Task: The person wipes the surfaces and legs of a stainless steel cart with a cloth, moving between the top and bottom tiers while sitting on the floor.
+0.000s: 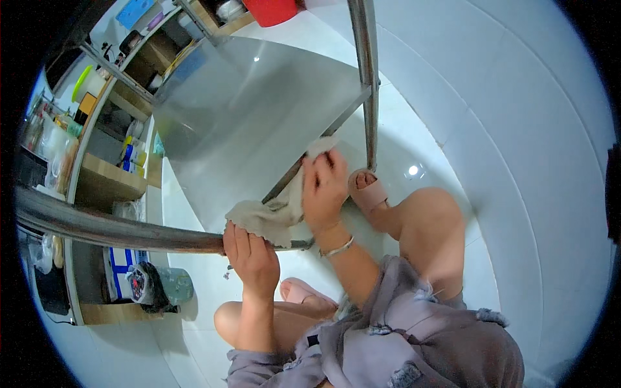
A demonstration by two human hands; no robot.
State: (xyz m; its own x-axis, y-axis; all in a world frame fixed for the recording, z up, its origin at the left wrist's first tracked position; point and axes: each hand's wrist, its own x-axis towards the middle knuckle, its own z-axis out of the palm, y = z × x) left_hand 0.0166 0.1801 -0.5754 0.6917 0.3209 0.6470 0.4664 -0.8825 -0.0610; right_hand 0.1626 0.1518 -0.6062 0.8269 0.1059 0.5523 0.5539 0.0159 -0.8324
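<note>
A damp-looking beige cloth (264, 220) lies draped over the front edge of a stainless steel shelf (233, 126), close to the metal leg at its left corner. My left hand (252, 257) grips the cloth's left end beside that leg. Higher up along the same edge, my right hand (326, 189), with a bracelet at the wrist, holds the other end, and part of the cloth sticks out past its fingers. The cloth hangs between both hands. My fingertips are partly hidden behind it.
Metal legs rise at the left (121, 228) and at the right (369, 87). Shelving (111, 184) with bottles, tubs and bags stands at the left, a translucent bucket (178, 286) by its foot. A red bucket (271, 10) is at the top. White tiled wall (524, 145) curves along the right.
</note>
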